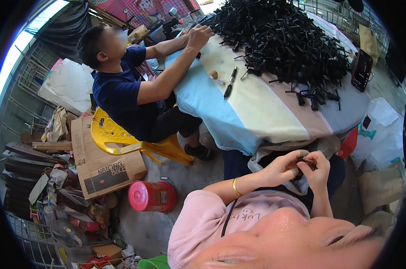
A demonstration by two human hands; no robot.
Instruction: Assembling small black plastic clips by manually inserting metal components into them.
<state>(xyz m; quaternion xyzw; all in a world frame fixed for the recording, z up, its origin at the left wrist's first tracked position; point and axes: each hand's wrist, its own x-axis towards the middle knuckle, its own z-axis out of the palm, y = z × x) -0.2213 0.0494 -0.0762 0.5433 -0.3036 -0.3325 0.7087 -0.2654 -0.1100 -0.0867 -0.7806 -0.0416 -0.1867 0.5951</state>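
My left hand and my right hand meet over my lap, just in front of the table's near edge. Fingers of both are closed in a pinch around a small black piece, mostly hidden by the fingertips. A gold bangle circles my left wrist. Beneath my hands lies a crumpled greyish plastic bag, partly covered by my arms. On the table beyond, a big heap of small black parts is piled up, with several loose ones at its near side.
A striped cloth covers the table; a black pen lies on it, and a phone stands at the right. Another person sits left on a yellow chair. A red bucket and flattened cardboard lie on the floor.
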